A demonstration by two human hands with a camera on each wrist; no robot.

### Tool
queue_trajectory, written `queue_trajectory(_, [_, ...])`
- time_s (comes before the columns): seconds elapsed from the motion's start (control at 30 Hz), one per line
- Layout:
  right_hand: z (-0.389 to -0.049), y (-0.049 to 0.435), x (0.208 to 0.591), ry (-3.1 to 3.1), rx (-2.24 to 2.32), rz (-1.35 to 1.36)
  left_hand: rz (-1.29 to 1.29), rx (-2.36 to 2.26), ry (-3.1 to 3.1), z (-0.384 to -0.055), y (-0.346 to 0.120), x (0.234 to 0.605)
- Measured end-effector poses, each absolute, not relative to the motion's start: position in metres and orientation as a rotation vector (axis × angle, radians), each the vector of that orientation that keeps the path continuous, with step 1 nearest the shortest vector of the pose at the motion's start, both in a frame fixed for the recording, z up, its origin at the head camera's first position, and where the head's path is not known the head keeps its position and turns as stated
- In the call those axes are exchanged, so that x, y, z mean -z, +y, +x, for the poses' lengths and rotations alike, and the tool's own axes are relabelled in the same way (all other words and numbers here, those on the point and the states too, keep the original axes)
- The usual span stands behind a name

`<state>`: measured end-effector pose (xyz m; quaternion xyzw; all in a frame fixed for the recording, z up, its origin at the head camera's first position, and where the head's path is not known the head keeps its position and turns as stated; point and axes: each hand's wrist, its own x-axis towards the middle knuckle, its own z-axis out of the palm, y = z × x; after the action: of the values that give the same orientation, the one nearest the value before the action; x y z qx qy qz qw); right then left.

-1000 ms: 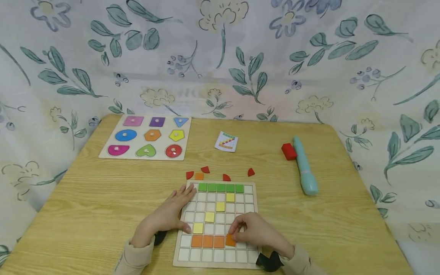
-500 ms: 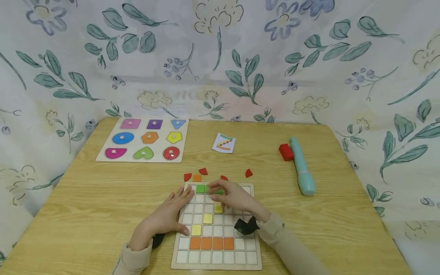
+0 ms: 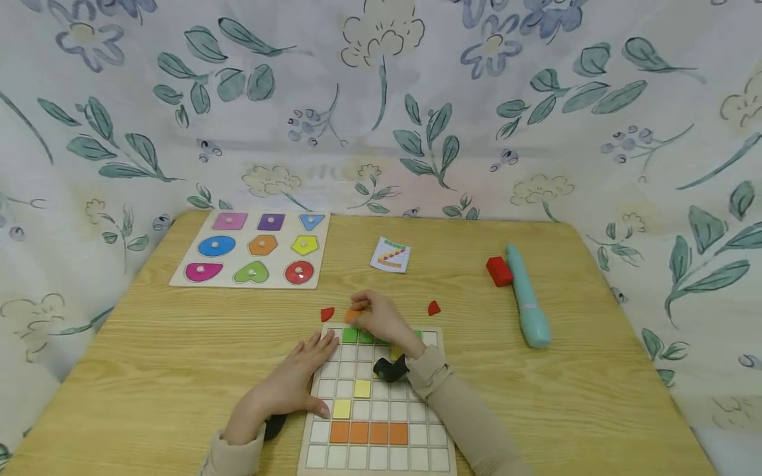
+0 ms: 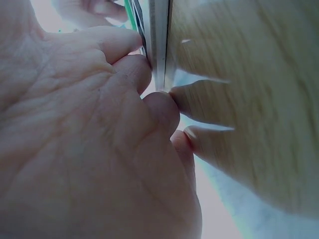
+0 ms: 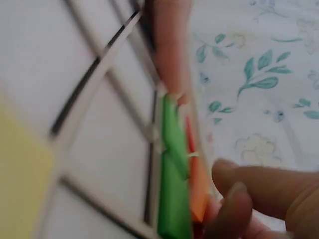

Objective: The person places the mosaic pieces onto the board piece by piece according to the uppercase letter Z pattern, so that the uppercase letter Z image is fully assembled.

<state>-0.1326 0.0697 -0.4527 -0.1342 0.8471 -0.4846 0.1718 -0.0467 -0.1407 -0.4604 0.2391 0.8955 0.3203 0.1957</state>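
A wooden grid board (image 3: 377, 459) lies in front of the person, with a row of green tiles (image 3: 350, 336), a diagonal of yellow tiles (image 3: 362, 389) and a row of orange tiles (image 3: 378, 433) in its cells. The left hand (image 3: 284, 383) rests on the board's left edge, fingers spread; the left wrist view shows its fingertips against that edge. Above the board's far edge the right hand (image 3: 383, 322) pinches a loose orange square tile (image 3: 352, 316), which looks tilted. In the right wrist view the orange tile (image 5: 199, 191) shows beyond the green tiles, beside the fingertips.
Red quarter-circle pieces (image 3: 327, 314) lie past the board; the right hand hides others. Behind them is a pattern card (image 3: 390, 255). A knobbed shape puzzle (image 3: 250, 250) sits back left. A teal mallet-like toy with a red block (image 3: 499, 272) lies at right.
The right hand has left the orange row, crossed the board to its far side and taken hold of the loose orange tile. A fourth orange tile now lies flat in its row. The left hand stays put.
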Motion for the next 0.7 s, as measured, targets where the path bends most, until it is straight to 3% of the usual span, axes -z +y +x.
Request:
queue_trajectory(0.23, [-0.135, 0.076, 0.453, 2.462, 1.443, -0.249, 0.667, -0.903, 2.496, -0.045, -0.14, 0.461])
queue_trajectory(0.43, [-0.133, 0.094, 0.43, 2.078, 1.802, -0.122, 0.659, -0.904, 2.505, -0.045, -0.141, 0.46])
queue_trajectory(0.7, [-0.081, 0.137, 0.427, 1.925, 1.621, -0.185, 0.665, -0.889, 2.512, -0.046, -0.142, 0.459])
